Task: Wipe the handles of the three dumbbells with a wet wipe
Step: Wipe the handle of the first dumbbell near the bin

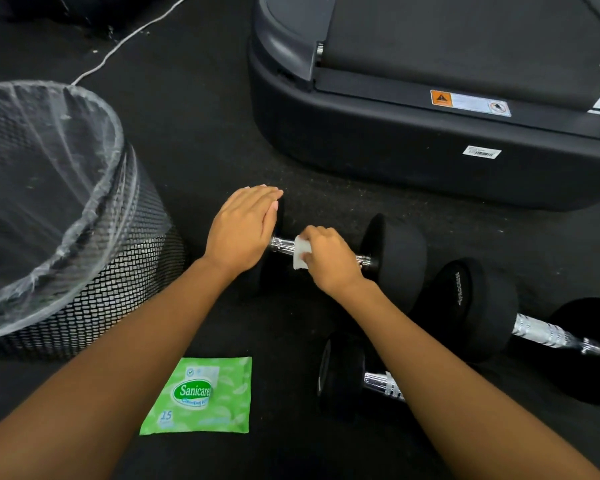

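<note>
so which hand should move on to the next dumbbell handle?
Right. The right hand already pinches the wet wipe on the first dumbbell, and the other two dumbbells lie on its side. The left hand rests flat on the far weight.

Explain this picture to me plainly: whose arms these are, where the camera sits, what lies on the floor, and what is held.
There is no machine here. A person wears a wide-angle camera on the head, so you look down along their own two arms.

The left hand lies flat on one black end of a dumbbell, steadying it. The right hand has its grip closed on a white wet wipe, pressed against that dumbbell's shiny metal handle.

On the dark floor lie two more dumbbells, one at far right and one nearer, partly behind the right arm. A green pack of wipes sits near the bottom. A mesh bin with a clear liner stands left, and a treadmill base fills the top right.
</note>
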Demonstrator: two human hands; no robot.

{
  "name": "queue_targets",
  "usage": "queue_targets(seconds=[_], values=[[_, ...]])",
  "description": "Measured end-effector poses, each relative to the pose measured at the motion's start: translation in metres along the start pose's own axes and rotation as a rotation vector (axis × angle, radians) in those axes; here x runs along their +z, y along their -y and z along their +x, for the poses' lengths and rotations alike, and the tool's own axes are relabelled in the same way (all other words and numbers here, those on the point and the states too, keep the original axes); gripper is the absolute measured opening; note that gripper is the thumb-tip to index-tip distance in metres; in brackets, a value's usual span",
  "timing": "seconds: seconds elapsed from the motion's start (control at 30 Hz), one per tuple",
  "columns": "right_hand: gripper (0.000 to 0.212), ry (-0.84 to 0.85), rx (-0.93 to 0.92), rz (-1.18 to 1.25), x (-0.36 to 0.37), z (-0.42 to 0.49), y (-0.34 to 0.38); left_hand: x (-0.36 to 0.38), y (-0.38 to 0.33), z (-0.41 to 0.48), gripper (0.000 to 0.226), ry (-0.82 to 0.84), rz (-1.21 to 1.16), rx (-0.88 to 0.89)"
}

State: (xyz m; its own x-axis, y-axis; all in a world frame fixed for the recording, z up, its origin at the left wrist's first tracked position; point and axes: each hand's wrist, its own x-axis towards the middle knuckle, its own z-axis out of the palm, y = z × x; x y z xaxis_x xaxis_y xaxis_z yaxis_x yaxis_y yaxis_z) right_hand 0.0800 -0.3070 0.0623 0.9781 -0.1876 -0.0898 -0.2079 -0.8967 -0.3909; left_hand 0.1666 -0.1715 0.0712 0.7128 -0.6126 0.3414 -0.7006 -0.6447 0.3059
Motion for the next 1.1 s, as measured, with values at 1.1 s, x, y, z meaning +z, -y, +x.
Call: queue_targets(seconds=[1.1], values=[[0.038, 0.109, -0.026, 0.092, 0.004, 0.008, 0.008, -0.002, 0.001, -0.001, 0.047, -0.001, -0.003, 0.001]])
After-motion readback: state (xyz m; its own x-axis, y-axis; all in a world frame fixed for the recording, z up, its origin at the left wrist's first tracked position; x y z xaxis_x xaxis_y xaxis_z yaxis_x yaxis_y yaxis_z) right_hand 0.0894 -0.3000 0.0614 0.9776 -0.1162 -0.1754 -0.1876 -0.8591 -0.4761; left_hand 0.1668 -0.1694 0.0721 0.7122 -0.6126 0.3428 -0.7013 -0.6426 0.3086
